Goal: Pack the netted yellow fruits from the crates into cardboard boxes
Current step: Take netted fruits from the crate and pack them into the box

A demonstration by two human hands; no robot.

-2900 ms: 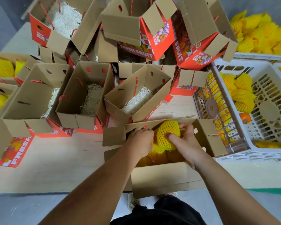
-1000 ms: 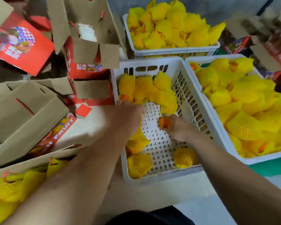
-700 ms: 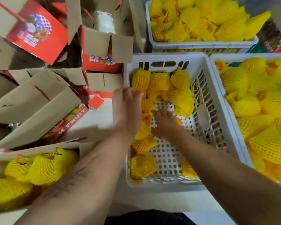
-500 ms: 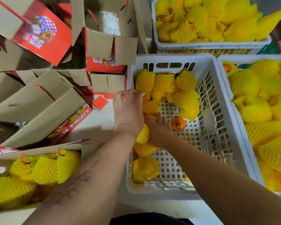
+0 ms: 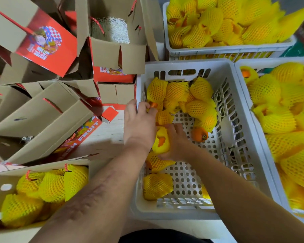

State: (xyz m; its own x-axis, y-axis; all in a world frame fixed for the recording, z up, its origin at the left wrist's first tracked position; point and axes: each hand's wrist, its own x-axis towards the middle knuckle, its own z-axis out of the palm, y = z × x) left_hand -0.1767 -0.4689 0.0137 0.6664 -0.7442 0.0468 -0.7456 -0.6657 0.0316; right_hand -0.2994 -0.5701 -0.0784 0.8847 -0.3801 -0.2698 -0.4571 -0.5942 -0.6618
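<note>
Both my hands reach into the half-empty white crate (image 5: 242, 155) in the middle. My left hand (image 5: 139, 127) curls its fingers over a netted yellow fruit (image 5: 163, 117) by the crate's left wall. My right hand (image 5: 175, 142) grips another netted fruit (image 5: 161, 142) whose orange skin shows through a gap in its net. Several more netted fruits (image 5: 177, 95) lie at the crate's far end and two (image 5: 157, 185) near its front. One bare orange fruit (image 5: 199, 135) lies loose on the crate floor. The cardboard box (image 5: 0, 187) at bottom left holds several netted fruits.
Two full white crates of netted fruits stand at the back (image 5: 218, 51) and on the right (image 5: 263, 137). Open red-and-brown cardboard boxes (image 5: 116, 55) are piled on the left, some lined with white shredded padding (image 5: 112, 29). A pale wooden table strip (image 5: 104, 135) shows between boxes and crate.
The view turned from the box to the crates. Both hands reached into the middle crate; the right hand let go of the bare orange fruit and took hold of a netted one.
</note>
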